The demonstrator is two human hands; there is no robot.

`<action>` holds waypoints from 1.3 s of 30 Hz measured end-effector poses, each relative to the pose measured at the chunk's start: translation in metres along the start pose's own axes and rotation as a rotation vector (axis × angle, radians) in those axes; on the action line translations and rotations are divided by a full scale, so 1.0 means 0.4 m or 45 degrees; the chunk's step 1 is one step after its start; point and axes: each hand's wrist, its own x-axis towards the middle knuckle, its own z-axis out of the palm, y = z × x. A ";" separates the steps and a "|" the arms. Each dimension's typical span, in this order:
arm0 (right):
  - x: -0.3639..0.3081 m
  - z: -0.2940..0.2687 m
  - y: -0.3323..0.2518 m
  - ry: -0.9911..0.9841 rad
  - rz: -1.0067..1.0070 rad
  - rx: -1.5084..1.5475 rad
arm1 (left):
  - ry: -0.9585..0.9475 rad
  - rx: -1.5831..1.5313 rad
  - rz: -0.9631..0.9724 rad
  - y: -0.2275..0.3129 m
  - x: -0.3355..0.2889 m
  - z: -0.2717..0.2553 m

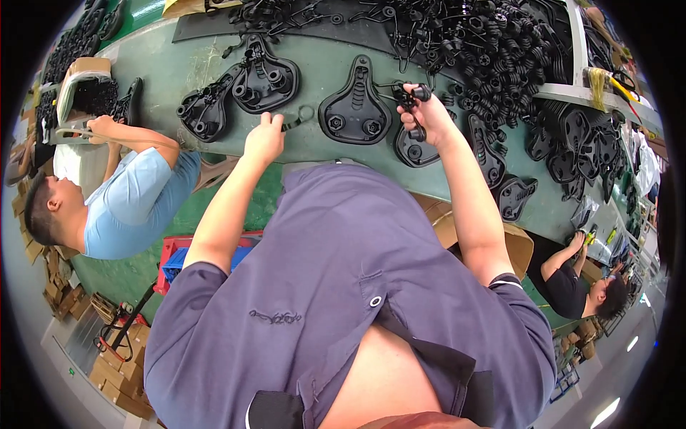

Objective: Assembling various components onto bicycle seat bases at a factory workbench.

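My left hand (264, 139) is closed, pinching a thin dark piece with a round loop (299, 118) at its far end, held just above the green table. Between my hands a black bicycle saddle (359, 111) lies underside up, its nose pointing away from me. My right hand (430, 118) is closed around a small bunch of black saddle hardware (420, 94), whose exact parts I cannot make out. Beneath that hand lies another saddle (414, 151), partly covered. Left of centre, two saddles with springs and rails fitted (264, 75) lie side by side, touching.
A big heap of black coil springs and wire rails (493, 50) fills the far right. More saddles (486, 151) lie along the right edge, others in a pile (575, 146). A co-worker in light blue (136, 193) works at left beside a carton; another person (582, 279) sits at right.
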 end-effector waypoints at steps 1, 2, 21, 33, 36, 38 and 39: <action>0.024 -0.005 -0.004 -0.020 0.011 -0.018 | 0.213 -0.175 0.036 0.024 -0.026 -0.031; 0.036 0.010 -0.017 -0.039 -0.006 -0.063 | 0.427 -0.352 0.056 0.044 -0.047 -0.050; 0.193 0.193 0.153 0.523 -0.817 -1.808 | 0.084 -1.029 0.359 0.233 0.096 -0.036; 0.190 0.150 0.234 0.599 -1.035 -1.713 | 0.627 -0.764 -0.114 0.351 0.221 0.031; 0.239 0.144 0.211 0.678 -1.142 -1.730 | 0.727 -0.710 -0.134 0.348 0.284 0.019; 0.257 0.144 0.202 0.714 -1.194 -1.724 | 0.806 -0.647 -0.083 0.344 0.286 0.013; 0.239 0.140 0.219 0.723 -1.188 -1.717 | 0.767 -0.669 -0.108 0.349 0.267 0.016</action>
